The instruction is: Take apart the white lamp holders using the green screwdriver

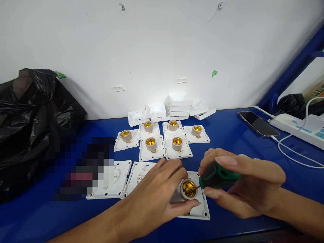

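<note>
My left hand (162, 192) grips a lamp socket (187, 189) with a pale collar and a brass-coloured threaded inside. The socket sits on a white square plate (202, 206) near the table's front edge. In my right hand (245, 182) is a screwdriver (219, 176) with a green and black handle. Its shaft slants down to the left, and its tip is inside the socket. Left of my hands lie two white plates with no socket on them, one plate (123, 172) farther out and another plate (144, 165) partly behind my left hand.
Several plates with sockets (151, 145) stand in rows on the blue table (222, 135). Behind them, white square frames (179, 108) are stacked by the wall. A black plastic bag (37, 111) is at left. A phone (258, 124), power strip (298, 130) and white cables lie at right.
</note>
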`<state>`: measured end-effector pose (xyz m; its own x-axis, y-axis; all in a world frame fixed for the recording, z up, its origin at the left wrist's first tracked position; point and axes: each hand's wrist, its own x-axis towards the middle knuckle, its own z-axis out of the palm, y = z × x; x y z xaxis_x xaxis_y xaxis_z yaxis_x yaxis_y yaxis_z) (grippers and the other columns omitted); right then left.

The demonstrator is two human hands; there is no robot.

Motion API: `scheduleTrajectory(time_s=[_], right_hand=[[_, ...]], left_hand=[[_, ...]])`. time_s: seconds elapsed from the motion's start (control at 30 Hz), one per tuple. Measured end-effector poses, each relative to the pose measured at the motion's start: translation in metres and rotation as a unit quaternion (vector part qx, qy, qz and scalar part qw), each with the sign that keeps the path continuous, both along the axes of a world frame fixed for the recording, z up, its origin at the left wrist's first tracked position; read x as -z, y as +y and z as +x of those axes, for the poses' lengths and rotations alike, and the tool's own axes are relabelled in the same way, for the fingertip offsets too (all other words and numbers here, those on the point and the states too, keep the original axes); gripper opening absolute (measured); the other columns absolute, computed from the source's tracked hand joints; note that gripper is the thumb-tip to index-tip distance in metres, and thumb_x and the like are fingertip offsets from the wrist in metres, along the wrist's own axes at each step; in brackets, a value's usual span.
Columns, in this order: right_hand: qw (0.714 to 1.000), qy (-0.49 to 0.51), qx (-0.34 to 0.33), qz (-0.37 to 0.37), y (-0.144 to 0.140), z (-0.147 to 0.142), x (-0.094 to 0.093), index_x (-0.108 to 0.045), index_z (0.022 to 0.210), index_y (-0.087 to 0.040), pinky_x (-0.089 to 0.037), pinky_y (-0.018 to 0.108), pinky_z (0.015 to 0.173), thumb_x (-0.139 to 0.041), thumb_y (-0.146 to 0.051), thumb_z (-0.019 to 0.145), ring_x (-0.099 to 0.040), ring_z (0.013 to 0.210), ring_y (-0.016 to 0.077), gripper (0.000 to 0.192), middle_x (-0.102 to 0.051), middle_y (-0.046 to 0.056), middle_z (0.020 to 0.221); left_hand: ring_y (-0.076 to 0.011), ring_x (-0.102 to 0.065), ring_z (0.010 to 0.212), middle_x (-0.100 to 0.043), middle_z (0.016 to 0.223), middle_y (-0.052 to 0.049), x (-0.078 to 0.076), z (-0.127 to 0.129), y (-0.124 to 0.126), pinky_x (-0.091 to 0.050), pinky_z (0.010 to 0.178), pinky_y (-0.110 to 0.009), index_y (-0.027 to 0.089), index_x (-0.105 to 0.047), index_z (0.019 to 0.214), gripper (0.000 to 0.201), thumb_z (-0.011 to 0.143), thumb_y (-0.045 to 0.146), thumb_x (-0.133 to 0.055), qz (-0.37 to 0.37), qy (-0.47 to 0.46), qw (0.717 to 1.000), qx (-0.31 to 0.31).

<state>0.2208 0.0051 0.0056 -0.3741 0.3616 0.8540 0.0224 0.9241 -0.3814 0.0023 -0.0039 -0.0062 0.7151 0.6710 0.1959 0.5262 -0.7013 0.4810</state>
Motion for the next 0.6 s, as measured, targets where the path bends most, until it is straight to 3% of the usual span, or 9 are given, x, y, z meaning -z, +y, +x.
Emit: scheduleTrajectory(time_s=[0.27,0.4,0.6], right_hand=[[0.998,-0.043,-0.019,-0.028,-0.0005,0.0023,-0.0028,-0.038,0.158,-0.025,-0.062,0.030,0.059,-0.071,-0.009,0.090,-0.070,0.077,0.0197,0.078,-0.072,0.004,0.090],[0.999,-0.041,-0.014,-0.032,0.0002,0.0016,-0.0022,-0.040,0.158,-0.026,-0.060,0.029,0.060,-0.071,-0.013,0.092,-0.069,0.077,0.0189,0.074,-0.070,0.003,0.086],[0.998,-0.031,-0.046,-0.043,0.0025,0.0028,-0.0005,-0.041,0.157,-0.023,-0.057,0.028,0.063,-0.072,-0.005,0.089,-0.066,0.081,0.0177,0.077,-0.069,0.004,0.092]], left_hand=[[-0.0268,-0.063,0.101,-0.063,0.102,-0.004,0.0021,-0.0008,-0.0004,-0.050,0.097,-0.046,0.020,-0.056,0.093,0.027,0.094,0.040,-0.075,0.002,-0.012,1.000,0.011],[-0.0272,-0.063,0.102,-0.063,0.103,-0.004,0.0012,-0.0006,0.0007,-0.052,0.095,-0.045,0.020,-0.056,0.094,0.029,0.094,0.041,-0.075,0.000,-0.012,1.000,0.010],[-0.0266,-0.063,0.102,-0.063,0.102,-0.004,0.0025,0.0003,-0.0001,-0.051,0.097,-0.045,0.020,-0.056,0.092,0.028,0.094,0.040,-0.075,-0.006,-0.015,1.000,0.006]])
